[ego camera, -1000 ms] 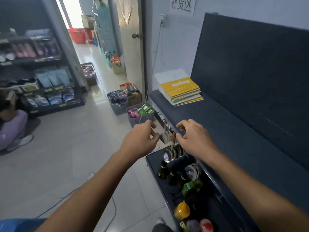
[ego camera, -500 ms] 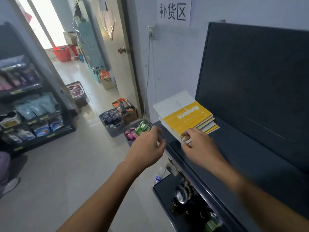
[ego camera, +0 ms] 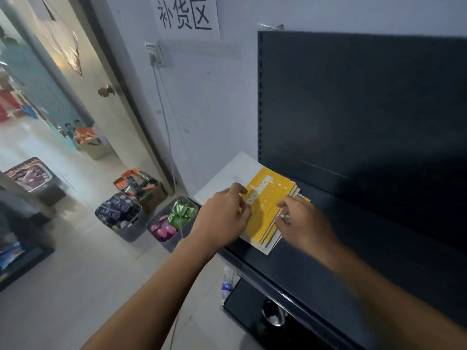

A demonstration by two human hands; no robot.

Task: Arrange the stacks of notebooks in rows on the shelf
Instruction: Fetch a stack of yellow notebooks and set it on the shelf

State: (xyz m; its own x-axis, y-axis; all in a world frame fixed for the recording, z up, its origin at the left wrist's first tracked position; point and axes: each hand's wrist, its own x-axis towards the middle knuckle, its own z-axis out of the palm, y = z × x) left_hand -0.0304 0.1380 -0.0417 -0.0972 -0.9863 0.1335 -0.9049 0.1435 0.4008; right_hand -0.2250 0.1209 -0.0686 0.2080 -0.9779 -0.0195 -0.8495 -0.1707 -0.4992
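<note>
A stack of notebooks [ego camera: 271,195] with a yellow cover on top lies at the left end of the dark shelf [ego camera: 353,253], on a larger white sheet or book [ego camera: 227,178]. My left hand [ego camera: 225,218] rests on the stack's left edge, fingers curled over the yellow cover. At the stack's right edge, my right hand [ego camera: 303,223] has its fingertips curled against the notebook edges. Whether either hand has a firm grip is blurred.
The shelf's dark back panel [ego camera: 366,109] rises behind the stack. Below is a lower shelf [ego camera: 252,311] with metal items. Bins of goods [ego camera: 174,221] stand on the floor to the left, with a cable [ego camera: 174,185] hanging from a wall socket. A door [ego camera: 96,92] stands open.
Both hands have moved forward from the shelf's front edge onto the notebook stack, left hand now on its left edge, right hand on its right edge. The view has moved closer.
</note>
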